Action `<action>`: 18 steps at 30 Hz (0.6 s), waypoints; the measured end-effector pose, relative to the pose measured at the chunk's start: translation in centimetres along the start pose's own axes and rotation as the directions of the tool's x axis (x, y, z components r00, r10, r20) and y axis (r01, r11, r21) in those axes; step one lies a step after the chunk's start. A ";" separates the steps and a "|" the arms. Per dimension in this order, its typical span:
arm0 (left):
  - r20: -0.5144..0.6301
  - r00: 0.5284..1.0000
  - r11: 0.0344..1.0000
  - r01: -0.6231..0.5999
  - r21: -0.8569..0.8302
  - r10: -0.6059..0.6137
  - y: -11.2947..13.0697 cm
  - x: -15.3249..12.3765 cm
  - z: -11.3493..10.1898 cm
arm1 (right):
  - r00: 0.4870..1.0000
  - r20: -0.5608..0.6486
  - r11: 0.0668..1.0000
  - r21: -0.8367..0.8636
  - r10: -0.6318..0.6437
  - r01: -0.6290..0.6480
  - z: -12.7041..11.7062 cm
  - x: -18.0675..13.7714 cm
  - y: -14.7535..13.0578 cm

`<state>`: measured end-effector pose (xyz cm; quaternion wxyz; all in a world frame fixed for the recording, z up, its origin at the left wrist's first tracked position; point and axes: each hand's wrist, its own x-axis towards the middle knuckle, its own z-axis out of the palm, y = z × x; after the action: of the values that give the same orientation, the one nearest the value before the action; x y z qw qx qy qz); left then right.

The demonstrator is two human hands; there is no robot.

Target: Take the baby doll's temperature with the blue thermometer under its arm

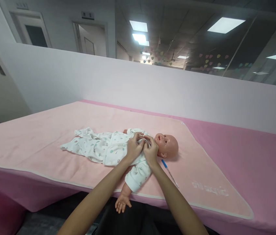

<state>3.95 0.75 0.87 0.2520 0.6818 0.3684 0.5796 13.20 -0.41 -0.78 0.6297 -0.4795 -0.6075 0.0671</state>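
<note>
A baby doll [168,145] lies on its back, head to the right, dressed in a white patterned top [118,148] and matching trousers [91,147]. At the doll's upper chest, just below its chin, both my hands pinch the edge of the top near the neckline. My left hand [134,147] is closed on the cloth from the left side. Close beside it, my right hand [151,150] is closed on the cloth near the doll's chin. Exactly what lies between the fingertips is partly hidden. One doll arm [123,197] hangs over the table's near edge.
A pen with a blue cap [169,173] lies right of the doll's shoulder. Under the doll spreads a light pink mat [54,124] with a white border, over a darker pink tablecloth [262,169]. Behind stands a white wall [152,85] with glass above; a door [1,75] is at left.
</note>
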 end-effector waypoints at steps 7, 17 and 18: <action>-0.046 0.998 0.999 0.043 -0.016 -0.043 0.1 0.1 0.0 | 0.998 0.059 0.999 -0.038 -0.018 0.020 -0.3 0.0 -0.5; -0.039 0.998 0.997 0.047 0.054 -0.045 -0.4 0.3 -0.1 | 0.989 0.123 0.991 -0.098 -0.080 0.093 -0.1 -0.3 -0.2; -0.030 0.999 0.997 0.044 0.063 -0.042 -0.4 0.3 -0.1 | 0.988 0.127 0.990 -0.101 -0.085 0.098 -0.1 -0.2 -0.2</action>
<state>3.78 1.26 0.75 0.2372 0.6730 0.4049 0.5717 13.10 -0.73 -0.78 0.5672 -0.4791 -0.6689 0.0349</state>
